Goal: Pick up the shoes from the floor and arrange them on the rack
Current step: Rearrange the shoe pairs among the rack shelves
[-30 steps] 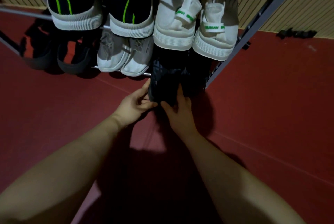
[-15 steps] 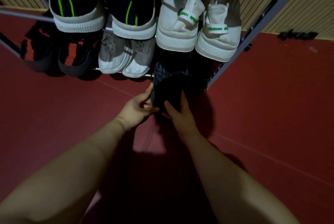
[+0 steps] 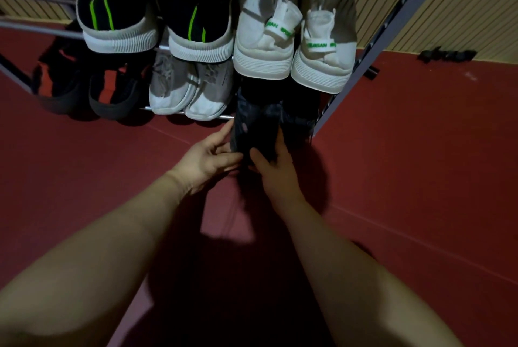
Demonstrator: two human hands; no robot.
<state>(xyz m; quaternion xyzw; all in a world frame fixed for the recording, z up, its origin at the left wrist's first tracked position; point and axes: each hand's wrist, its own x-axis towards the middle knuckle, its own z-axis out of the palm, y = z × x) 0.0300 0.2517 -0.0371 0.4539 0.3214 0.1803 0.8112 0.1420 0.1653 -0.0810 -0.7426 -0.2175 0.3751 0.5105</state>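
Note:
A dark shoe [image 3: 253, 128] sits at the right end of the lower shelf of the metal rack [image 3: 372, 55], under a pair of white shoes [image 3: 291, 47]. Both hands hold its heel end. My left hand [image 3: 210, 156] grips its left side with thumb and fingers. My right hand [image 3: 270, 167] grips its heel and right side. A second dark shoe [image 3: 297, 119] lies just to its right, mostly in shadow.
The upper shelf also carries black shoes with green stripes [image 3: 157, 16]. On the lower shelf are grey-white sneakers [image 3: 190, 89] and black sandals [image 3: 84, 86]. Red floor [image 3: 406, 164] spreads all around. A small dark object [image 3: 445, 54] lies by the slatted wall at the right.
The dark shoe has slid a little further in under the white shoes, and both hands have moved forward with it.

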